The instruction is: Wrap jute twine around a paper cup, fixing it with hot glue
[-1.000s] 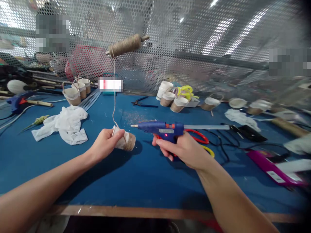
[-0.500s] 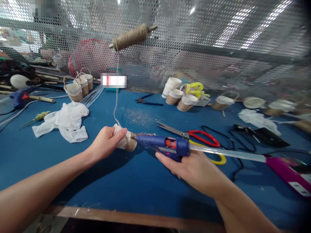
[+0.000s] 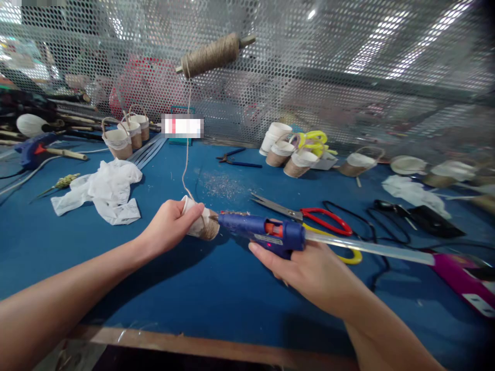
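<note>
My left hand (image 3: 174, 221) is closed around a small paper cup (image 3: 203, 226), which lies tilted with its base toward the right. Twine is wrapped round the cup's lower part, and a loose strand of twine (image 3: 186, 159) rises from it to a twine spool (image 3: 211, 55) on a stick. In my right hand (image 3: 305, 268) is a blue hot glue gun (image 3: 263, 232), its nozzle at the twine-covered end of the cup; whether it touches, I cannot tell. A clear glue stick (image 3: 367, 248) sticks out of its back.
Scissors with red and yellow handles (image 3: 327, 219) lie beside the glue gun. Behind are blue pliers (image 3: 240, 158), several twine-wrapped cups (image 3: 299, 164) and a perforated metal screen (image 3: 309, 67). White cloth (image 3: 104, 188) lies at left; a purple power strip (image 3: 460, 278) is at right.
The view has shifted slightly, so everything sits a little differently in the picture. Both hands keep their hold, and the nozzle stays at the cup's lower end.
</note>
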`<state>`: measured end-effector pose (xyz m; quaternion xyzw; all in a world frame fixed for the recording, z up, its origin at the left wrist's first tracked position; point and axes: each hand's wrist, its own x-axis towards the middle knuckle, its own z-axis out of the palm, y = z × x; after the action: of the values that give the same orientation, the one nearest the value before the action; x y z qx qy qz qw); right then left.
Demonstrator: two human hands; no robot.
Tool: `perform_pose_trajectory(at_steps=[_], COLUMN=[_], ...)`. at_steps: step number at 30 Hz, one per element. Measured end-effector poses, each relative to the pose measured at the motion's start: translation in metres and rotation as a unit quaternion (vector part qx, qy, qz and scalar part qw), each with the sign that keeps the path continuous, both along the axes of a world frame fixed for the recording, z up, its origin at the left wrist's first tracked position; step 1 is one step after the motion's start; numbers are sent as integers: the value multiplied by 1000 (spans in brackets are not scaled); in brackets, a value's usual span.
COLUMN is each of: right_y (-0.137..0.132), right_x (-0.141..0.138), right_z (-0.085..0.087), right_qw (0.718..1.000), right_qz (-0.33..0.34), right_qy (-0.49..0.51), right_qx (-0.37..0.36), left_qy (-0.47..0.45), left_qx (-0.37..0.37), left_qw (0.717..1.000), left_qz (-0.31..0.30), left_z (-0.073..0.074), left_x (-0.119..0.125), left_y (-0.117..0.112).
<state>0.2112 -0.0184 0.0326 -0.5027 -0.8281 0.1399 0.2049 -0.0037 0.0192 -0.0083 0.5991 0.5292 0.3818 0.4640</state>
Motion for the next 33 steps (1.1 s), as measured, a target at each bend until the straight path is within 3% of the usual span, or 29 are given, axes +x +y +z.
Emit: perform_pose_trajectory(at_steps=[33], right_y=[-3], right_x=[1], right_z=[4], right_qw=[998], right_qz=[40], right_qy=[-35], right_qx=[25], left_qy=[42], left_qx=[5], left_qw=[999], left_qz=[-9], left_z=[-1], left_x=[1], left_y=[-1])
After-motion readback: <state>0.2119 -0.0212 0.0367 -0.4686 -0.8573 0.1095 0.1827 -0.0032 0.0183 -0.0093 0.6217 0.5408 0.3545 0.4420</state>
